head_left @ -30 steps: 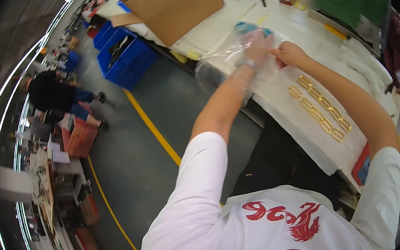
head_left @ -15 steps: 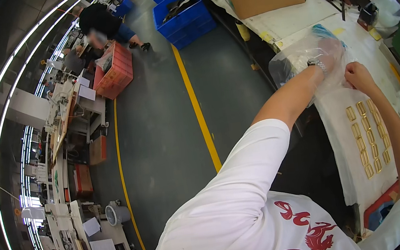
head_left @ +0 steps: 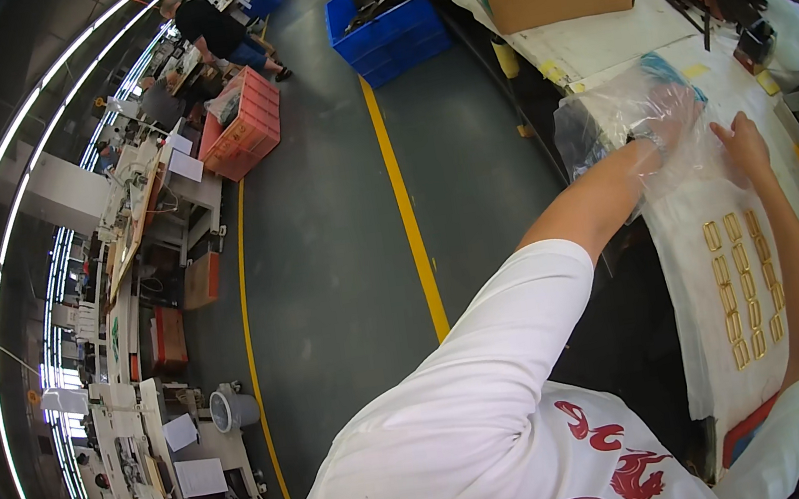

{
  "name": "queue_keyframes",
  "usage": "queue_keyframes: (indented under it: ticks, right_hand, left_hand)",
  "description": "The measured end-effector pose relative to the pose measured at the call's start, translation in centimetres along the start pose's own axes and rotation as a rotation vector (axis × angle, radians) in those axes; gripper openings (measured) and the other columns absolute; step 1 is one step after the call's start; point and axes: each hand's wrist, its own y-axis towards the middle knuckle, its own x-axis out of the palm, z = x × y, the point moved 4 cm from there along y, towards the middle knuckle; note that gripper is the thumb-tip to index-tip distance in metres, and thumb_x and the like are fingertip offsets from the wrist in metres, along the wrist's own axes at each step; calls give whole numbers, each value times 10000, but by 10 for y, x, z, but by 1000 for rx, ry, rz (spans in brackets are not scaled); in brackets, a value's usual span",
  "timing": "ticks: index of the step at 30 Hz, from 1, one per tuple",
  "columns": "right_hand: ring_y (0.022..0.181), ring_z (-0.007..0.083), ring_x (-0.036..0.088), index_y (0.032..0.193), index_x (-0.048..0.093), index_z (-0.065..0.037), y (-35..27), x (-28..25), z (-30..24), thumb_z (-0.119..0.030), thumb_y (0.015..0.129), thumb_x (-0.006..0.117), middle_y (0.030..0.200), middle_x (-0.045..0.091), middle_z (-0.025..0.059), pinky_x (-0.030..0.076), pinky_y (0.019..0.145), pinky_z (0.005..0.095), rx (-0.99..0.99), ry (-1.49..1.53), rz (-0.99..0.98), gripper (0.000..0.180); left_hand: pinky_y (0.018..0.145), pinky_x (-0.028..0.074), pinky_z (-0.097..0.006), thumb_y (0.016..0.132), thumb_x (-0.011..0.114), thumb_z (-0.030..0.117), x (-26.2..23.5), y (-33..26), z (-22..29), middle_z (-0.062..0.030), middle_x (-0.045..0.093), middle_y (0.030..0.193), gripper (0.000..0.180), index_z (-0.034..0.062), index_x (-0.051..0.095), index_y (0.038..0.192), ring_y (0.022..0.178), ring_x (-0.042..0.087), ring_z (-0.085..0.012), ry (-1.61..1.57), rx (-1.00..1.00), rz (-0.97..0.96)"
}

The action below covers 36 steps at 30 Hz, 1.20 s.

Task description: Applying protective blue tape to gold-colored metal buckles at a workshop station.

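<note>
Fingers of your left hand (head_left: 676, 107) sit inside the clear bag (head_left: 616, 115) at the bench (head_left: 583, 35) edge; I can't tell whether they, or those of your right hand (head_left: 743, 146) beside it, are closed. Thin plastic looks light, limp, slippery: best pinched at its rim.

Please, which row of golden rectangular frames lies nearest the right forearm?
The rightmost row, alongside the right forearm; the middle row and left row lie farther left.
</note>
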Motion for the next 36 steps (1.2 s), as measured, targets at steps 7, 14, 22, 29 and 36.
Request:
queue_keyframes:
  ticks: [7,14,22,29,36]
  right_hand:
    - [936,411,728,1031,667,-12,-3,-12,12,-534,983,751,940,753,200,564,844,493,132,-29,-287,531]
    - [670,269,670,882,662,-22,12,-28,-1,-625,1012,677,772,698,117,534,617,415,172,-76,-396,617]
    - [445,45,426,763,650,-133,1,19,34,-509,1022,714,576,531,-98,315,430,227,760,777,-839,460]
    - [426,55,380,682,588,-172,-13,40,32,-266,968,704,551,503,-94,281,402,245,758,950,-638,322]
    - [416,73,357,621,540,-196,-15,42,46,-234,925,674,532,486,-81,254,392,280,805,1017,-639,334]
  left_hand:
    - [801,540,-533,1013,633,520,-26,3,15,-152,708,973,460,73,737,977,926,693,-366,-169,42,-154]
    - [728,575,-487,997,667,485,-26,19,-9,-135,765,917,420,92,792,916,849,751,-329,-298,-191,-378]
    - [713,584,-477,991,676,476,-49,26,1,-137,778,912,412,94,804,904,833,763,-317,-294,-182,-347]
    - [701,591,-468,987,684,469,-76,22,-3,-139,789,908,406,97,815,893,819,774,-306,-273,-171,-331]
    - [749,607,-464,973,703,433,-92,36,-8,-174,798,964,382,76,825,909,859,780,-315,-320,-163,-429]
